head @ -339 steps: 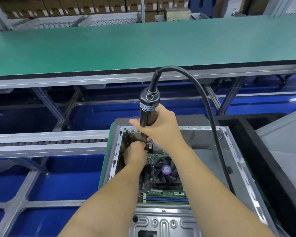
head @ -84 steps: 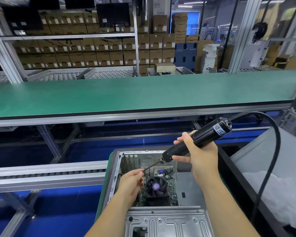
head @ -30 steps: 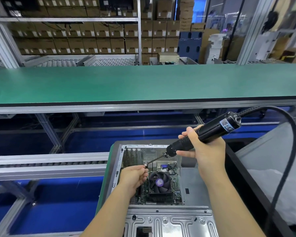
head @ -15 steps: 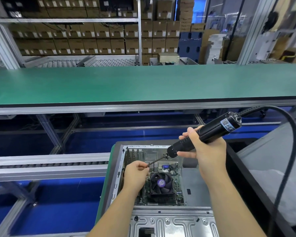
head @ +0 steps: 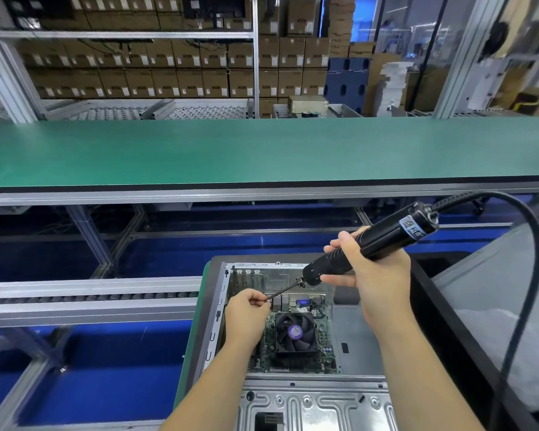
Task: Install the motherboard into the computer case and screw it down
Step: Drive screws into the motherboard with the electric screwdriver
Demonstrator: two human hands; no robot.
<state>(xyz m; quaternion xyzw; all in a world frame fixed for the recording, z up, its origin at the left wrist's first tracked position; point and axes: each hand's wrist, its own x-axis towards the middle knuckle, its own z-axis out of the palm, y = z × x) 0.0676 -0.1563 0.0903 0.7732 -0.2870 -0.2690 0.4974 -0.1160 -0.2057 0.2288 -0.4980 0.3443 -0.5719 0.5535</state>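
Since a moment ago the left hand (head: 246, 318) has crept right to the bit; the motherboard (head: 296, 340) lies in the computer case (head: 352, 337), beneath its pinching fingers (head: 260, 301); the right hand (head: 377, 272) grips the tilted electric screwdriver (head: 371, 244).

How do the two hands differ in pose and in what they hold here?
The right hand is raised above the case, wrapped round the black screwdriver; the left hand sits lower, inside the case over the motherboard. The right grips with the whole hand; the left pinches at the bit tip with its fingertips. Both are on the same tool.
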